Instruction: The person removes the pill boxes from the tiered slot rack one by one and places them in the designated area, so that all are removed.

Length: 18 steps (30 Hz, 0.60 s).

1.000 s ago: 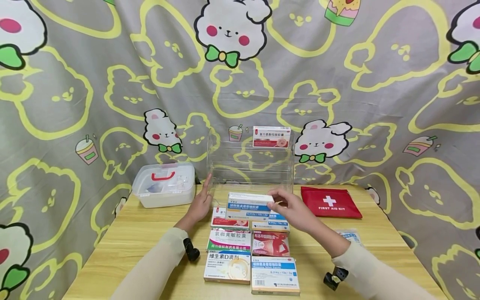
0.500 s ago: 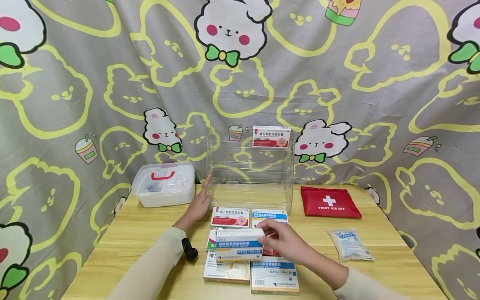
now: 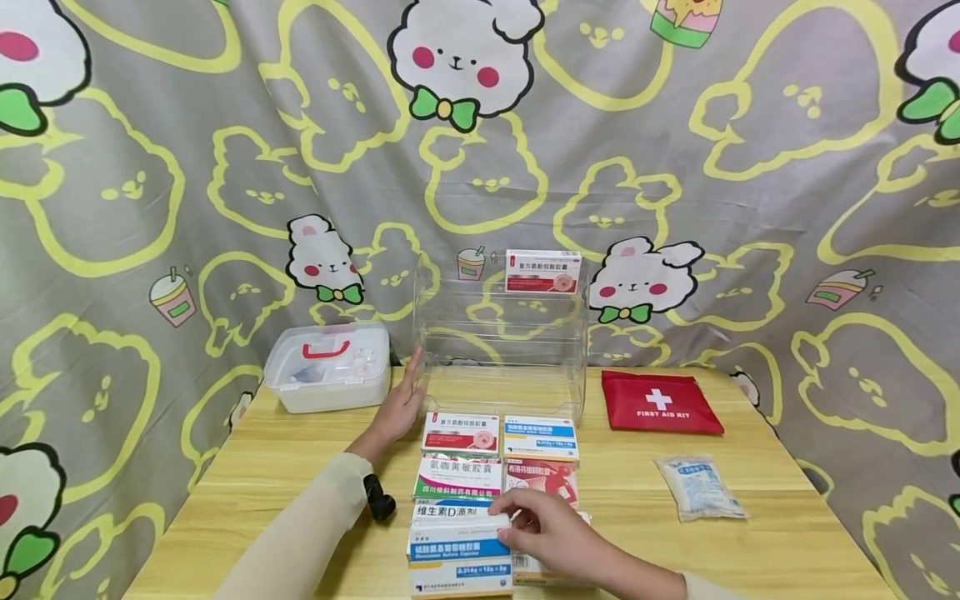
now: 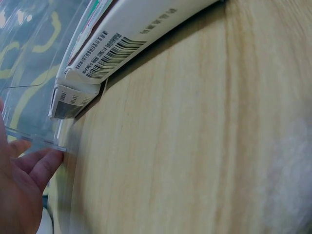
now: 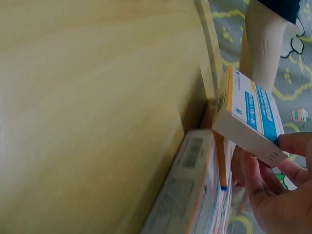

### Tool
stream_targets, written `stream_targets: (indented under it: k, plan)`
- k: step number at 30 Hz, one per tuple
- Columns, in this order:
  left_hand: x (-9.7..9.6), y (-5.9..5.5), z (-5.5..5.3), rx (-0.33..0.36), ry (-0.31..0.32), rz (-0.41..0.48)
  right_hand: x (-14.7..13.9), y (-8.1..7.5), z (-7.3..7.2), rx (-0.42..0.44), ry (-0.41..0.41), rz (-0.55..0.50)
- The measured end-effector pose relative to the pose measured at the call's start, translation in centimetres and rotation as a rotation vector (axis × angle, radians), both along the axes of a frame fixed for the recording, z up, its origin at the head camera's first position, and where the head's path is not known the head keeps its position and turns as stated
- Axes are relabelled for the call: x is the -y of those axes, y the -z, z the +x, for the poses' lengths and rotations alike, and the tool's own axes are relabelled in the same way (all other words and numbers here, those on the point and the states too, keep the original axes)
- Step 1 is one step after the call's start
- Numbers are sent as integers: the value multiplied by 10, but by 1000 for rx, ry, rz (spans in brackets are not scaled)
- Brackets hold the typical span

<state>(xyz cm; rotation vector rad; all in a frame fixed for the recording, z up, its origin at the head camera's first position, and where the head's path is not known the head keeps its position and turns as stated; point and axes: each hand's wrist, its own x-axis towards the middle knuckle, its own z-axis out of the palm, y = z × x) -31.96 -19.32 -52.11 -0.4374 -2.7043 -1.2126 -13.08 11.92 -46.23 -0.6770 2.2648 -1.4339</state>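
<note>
In the head view my right hand (image 3: 551, 533) pinches a white, blue and orange capsule box (image 3: 460, 562) by its right end. The box is tilted face-up over the vitamin D drops box (image 3: 450, 510), covering most of it. The right wrist view shows the thumb and fingers on one end of the held capsule box (image 5: 251, 114). My left hand (image 3: 401, 404) lies against the left side of a clear tiered display rack (image 3: 498, 408), index finger straight along it. In the left wrist view fingertips (image 4: 46, 165) touch the rack's bottom corner.
Two columns of medicine boxes lie before the rack, including a pink-and-green box (image 3: 457, 479) and a red one (image 3: 542, 479). A red-and-white box (image 3: 543, 272) stands on the top tier. Around it are a lidded plastic case (image 3: 327, 371), red first aid pouch (image 3: 662, 404) and plastic packet (image 3: 701, 487).
My right hand has carried the capsule box from close to the rack toward the front, over the near end of the left column. The left hand has stayed at the rack.
</note>
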Motion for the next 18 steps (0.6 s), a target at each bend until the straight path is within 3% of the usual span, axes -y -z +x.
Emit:
stream_targets:
  k: [5,9,14,18]
  plan:
    - [-1,-1,0,4,2,5,7,9,8,39,-42,-34]
    - [-1,-1,1,7,-4,1,13,18,13,-6,-80,-31]
    - [-1,0,1,8,-1,4,17,23,19,-152,-108,91]
    - [-1,0,0,0,0,5,18,23,21,-219,-119,225]
